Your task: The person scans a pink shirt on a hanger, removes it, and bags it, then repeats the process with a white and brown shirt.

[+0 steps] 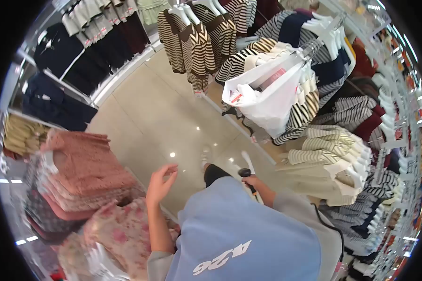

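Note:
My left hand (163, 180) is raised over the aisle floor with its fingers loosely curved and apart, holding nothing. Low at my right side, my right hand (259, 184) is closed around a black-headed tool with a slim handle (245, 173); its exact kind does not show. A slim white piece (247, 161) sticks up just beyond the tool's head. Ahead of my right hand, a white bag (269, 110) hangs from the end of a rack arm, with white items and a red-marked tag (237, 98) at its opening.
Striped tops (197, 40) hang ahead, and cream garments (340, 164) on hangers line the right. Pink knitwear (82, 161) and a floral garment (119, 225) crowd the left. Dark clothes (58, 105) hang along the far-left wall. A tiled floor (150, 112) runs between the racks.

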### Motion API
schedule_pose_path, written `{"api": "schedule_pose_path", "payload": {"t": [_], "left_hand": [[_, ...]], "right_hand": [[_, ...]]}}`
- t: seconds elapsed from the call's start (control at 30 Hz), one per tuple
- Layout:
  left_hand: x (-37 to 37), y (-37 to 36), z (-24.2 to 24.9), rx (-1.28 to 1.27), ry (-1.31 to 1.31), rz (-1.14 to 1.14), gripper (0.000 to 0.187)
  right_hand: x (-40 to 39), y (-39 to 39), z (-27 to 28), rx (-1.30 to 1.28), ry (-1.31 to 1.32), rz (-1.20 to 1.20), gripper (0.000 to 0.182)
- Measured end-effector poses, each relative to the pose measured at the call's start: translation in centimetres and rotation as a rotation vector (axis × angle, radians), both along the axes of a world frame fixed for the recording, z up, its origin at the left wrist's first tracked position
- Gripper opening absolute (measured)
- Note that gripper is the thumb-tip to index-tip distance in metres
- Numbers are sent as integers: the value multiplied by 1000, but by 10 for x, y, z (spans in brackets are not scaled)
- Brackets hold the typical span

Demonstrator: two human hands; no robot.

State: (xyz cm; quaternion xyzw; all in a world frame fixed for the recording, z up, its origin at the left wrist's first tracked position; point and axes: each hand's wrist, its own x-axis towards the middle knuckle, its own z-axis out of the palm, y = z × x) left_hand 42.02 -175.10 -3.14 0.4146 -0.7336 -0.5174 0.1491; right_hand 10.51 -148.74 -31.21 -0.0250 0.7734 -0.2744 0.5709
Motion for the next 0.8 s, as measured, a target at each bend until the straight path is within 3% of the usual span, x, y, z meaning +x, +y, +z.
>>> {"api": "schedule_pose_path", "payload": {"t": [0.17, 0.27, 0.3, 0.33, 0.4, 0.43, 0.47, 0.5, 0.57, 0.63, 0.7, 0.73, 0.8], "left_hand": [[-122, -103, 66, -251, -57, -433, 27], [-226, -122, 91, -275, 20, -651, 29], [-257, -123, 93, -277, 102, -734, 30], [-286, -125, 85, -249, 188, -808, 33], [-333, -126, 65, -218, 273, -922, 36], [-352, -125, 53, -395, 285, -978, 40], [-367, -123, 47, -575, 309, -1030, 45], [-376, -118, 49, -569, 322, -1076, 45], [-383, -112, 54, -406, 45, -1178, 56], [-388, -114, 44, -469, -23, -1256, 64], [-393, -121, 27, -626, -147, -1429, 54], [-391, -123, 27, -637, -65, -1404, 40], [-391, -134, 24, -564, 63, -1406, 35]], "right_hand": [[13, 6, -92, 225, -76, -62, 18], [23, -46, -36, 157, -91, -152, 30], [29, -58, -48, 108, -1, -132, 25], [38, -58, -93, 44, 55, -188, 35], [39, -83, -80, 33, 73, -326, 38], [37, -96, -68, 24, 107, -428, 41], [37, -105, -52, 25, 103, -475, 41], [36, -113, -29, -52, 54, -618, 41], [42, -122, -14, -120, 6, -807, 41], [55, -128, -12, -195, -47, -942, 41], [70, -140, -3, -195, -36, -1042, 41], [79, -146, 1, -159, 2, -1106, 40], [105, -161, -1, -119, 56, -1216, 39]]}}
